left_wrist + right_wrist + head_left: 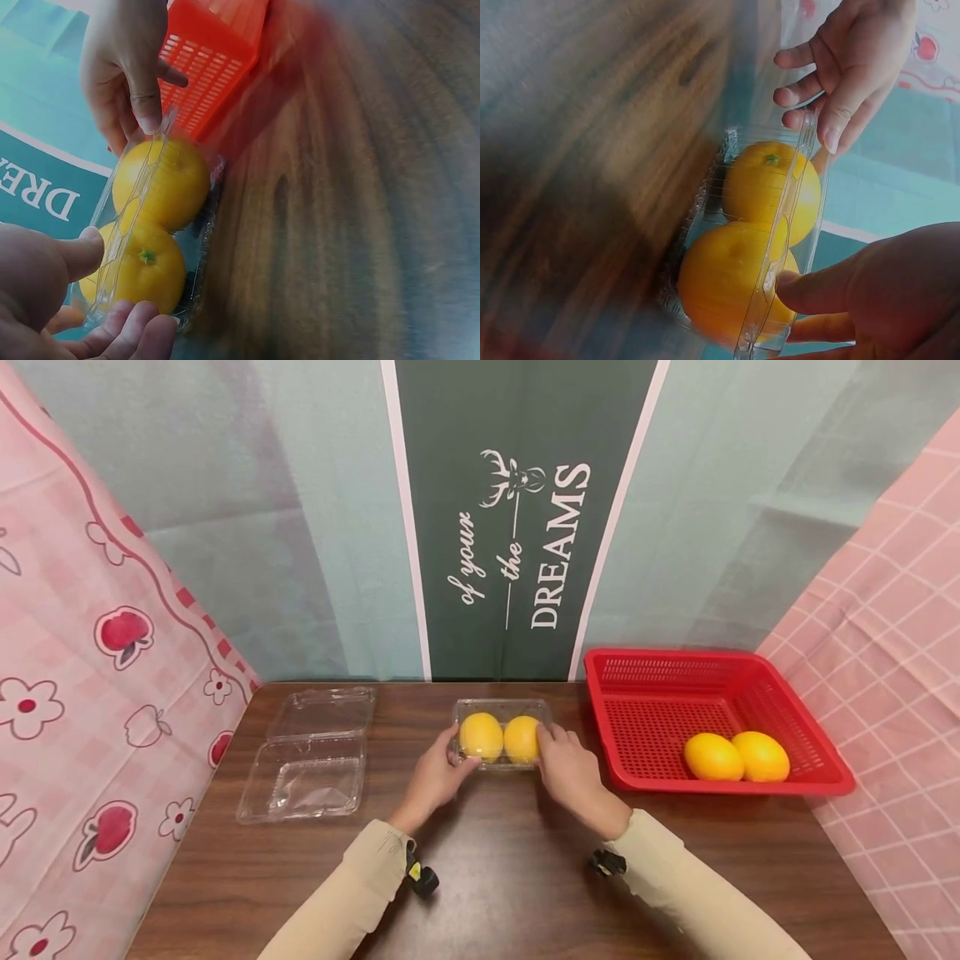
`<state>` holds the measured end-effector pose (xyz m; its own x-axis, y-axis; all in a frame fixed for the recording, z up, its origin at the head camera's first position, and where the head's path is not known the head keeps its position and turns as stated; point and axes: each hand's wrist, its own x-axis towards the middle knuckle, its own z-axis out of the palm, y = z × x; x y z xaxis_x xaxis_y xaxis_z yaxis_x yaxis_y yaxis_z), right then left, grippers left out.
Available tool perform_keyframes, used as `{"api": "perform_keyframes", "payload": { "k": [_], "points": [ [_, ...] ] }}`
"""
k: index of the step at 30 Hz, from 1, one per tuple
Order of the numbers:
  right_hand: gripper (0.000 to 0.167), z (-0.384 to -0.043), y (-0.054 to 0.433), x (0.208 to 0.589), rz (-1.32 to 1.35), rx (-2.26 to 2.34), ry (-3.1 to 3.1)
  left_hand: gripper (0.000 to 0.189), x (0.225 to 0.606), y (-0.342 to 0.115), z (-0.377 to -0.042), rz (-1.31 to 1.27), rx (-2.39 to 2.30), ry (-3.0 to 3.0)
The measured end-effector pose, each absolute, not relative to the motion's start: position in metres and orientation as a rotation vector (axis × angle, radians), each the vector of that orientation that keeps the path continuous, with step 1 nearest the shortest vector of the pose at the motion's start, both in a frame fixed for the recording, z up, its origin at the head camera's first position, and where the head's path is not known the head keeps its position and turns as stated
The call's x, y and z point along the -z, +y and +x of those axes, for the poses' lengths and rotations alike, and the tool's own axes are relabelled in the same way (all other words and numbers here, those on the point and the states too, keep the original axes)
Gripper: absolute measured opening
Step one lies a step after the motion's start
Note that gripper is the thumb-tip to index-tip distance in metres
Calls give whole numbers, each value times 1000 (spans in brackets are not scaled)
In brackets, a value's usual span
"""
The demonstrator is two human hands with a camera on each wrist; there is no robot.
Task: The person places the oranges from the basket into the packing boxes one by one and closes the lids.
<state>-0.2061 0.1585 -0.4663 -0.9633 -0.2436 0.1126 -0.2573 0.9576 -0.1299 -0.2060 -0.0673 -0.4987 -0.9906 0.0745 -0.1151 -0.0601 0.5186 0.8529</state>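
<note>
A clear plastic clamshell box stands on the wooden table with its lid down over two yellow-orange oranges. The oranges lie side by side, and one shows a green stem end. My left hand grips the left end of the box, thumb at the rim and fingers along the side. At the right end, my right hand holds the box with its thumb on the lid's rim. Part of the right hand's fingers is hidden behind the box in the right wrist view.
A red plastic basket on the right holds two more oranges near its front wall. On the left, another clear clamshell box lies open, its lid folded back. Curtains hang behind the table and along both sides.
</note>
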Motion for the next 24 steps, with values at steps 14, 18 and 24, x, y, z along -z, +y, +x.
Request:
{"api": "perform_keyframes", "payload": {
  "k": [14, 18, 24],
  "points": [
    [55, -232, 151, 467, 261, -245, -3052, 73, 498, -58, -239, -38, -1420, 2644],
    [59, -238, 151, 467, 235, -219, -3069, 72, 497, -54, -245, -44, -1384, 2648],
    [63, -249, 149, 468, 176, -251, -3095, 71, 496, -52, -257, -30, -1370, 2659]
  ]
}}
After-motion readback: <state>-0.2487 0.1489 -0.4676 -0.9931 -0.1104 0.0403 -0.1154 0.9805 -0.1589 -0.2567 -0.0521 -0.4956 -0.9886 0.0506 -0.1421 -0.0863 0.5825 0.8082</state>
